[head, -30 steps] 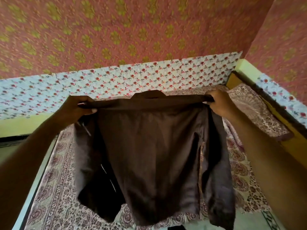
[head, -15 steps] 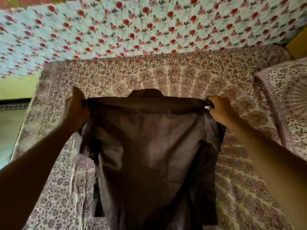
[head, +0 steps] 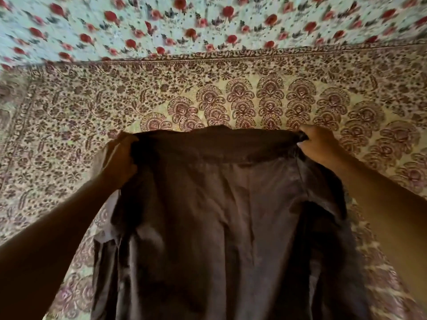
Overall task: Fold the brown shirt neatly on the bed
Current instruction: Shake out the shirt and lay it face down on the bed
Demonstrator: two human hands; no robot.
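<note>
Since a moment before, the view had dipped lower and the bed [head: 69, 125] with its paisley spread filled nearly everything, the red-flowered cloth [head: 208, 21] shrinking to a band at twelve o'clock. From centre down to six o'clock hung the brown shirt [head: 219, 227], stretched wide by its shoulders above the spread. At nine o'clock the left hand [head: 117, 160] gripped one shoulder, fingers curled into the fabric; at two o'clock the right hand [head: 316, 146] pinched the other.
</note>
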